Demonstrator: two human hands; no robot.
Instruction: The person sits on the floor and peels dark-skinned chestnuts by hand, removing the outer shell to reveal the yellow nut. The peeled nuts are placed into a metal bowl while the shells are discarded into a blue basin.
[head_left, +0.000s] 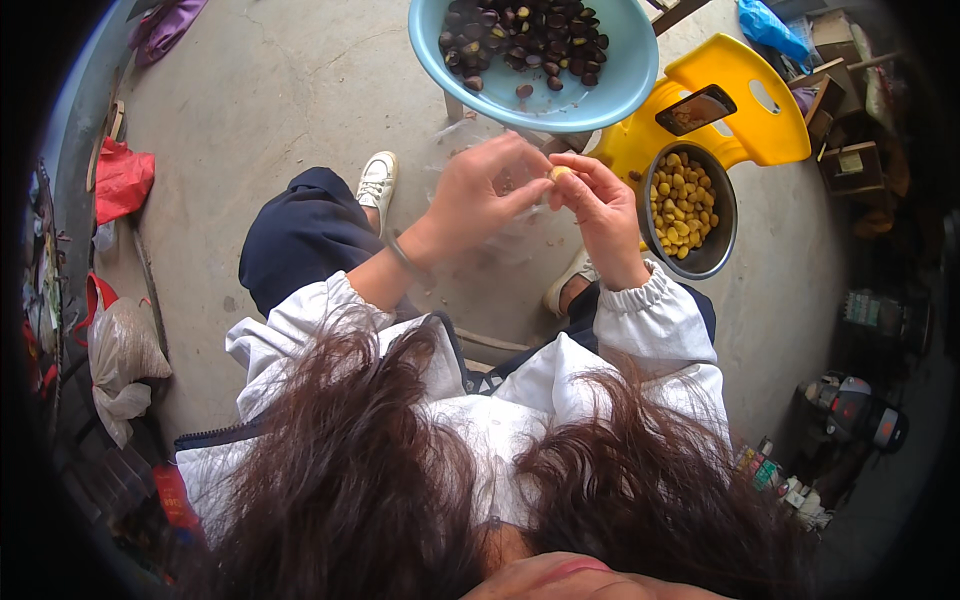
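Note:
Between the fingertips of both hands is a pale yellow peeled chestnut (559, 173). My right hand (600, 199) pinches it with thumb and fingers, while my left hand (484, 187), a bangle at its wrist, touches it from the other side. Beyond them, a light blue plastic basin (536, 116) holds many dark brown chestnuts (551, 37), some partly showing yellow. At the right of my right hand, a metal bowl (729, 225) contains yellow peeled chestnuts (681, 202).
The metal bowl is by a yellow plastic chair (750, 82) with a phone (695, 110) lying on it. A thin clear plastic bag (517, 232) lies below my hands. Tied bags (124, 360) line the left; boxes (851, 169) and tools (862, 412) are at the right.

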